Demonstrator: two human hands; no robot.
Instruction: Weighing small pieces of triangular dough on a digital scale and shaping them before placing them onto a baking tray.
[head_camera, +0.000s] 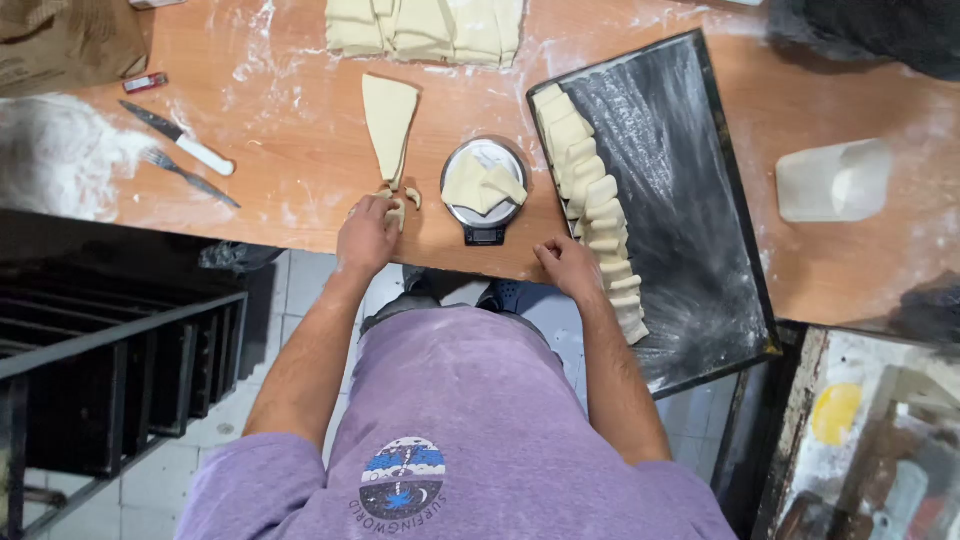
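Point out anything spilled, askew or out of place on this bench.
Flour is spilled in a loose heap at the bench's left end. The black tray sits askew, its near corner overhanging the table edge. Otherwise the rolled dough pieces line up neatly.

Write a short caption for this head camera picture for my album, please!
Left hand touches a dough triangle on a floury table; right hand rests beside a tray.

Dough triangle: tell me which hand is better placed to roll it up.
Left, probably. The left hand already has its fingers on the near end of the dough triangle. The right hand rests on the table edge beside the tray, apart from it.
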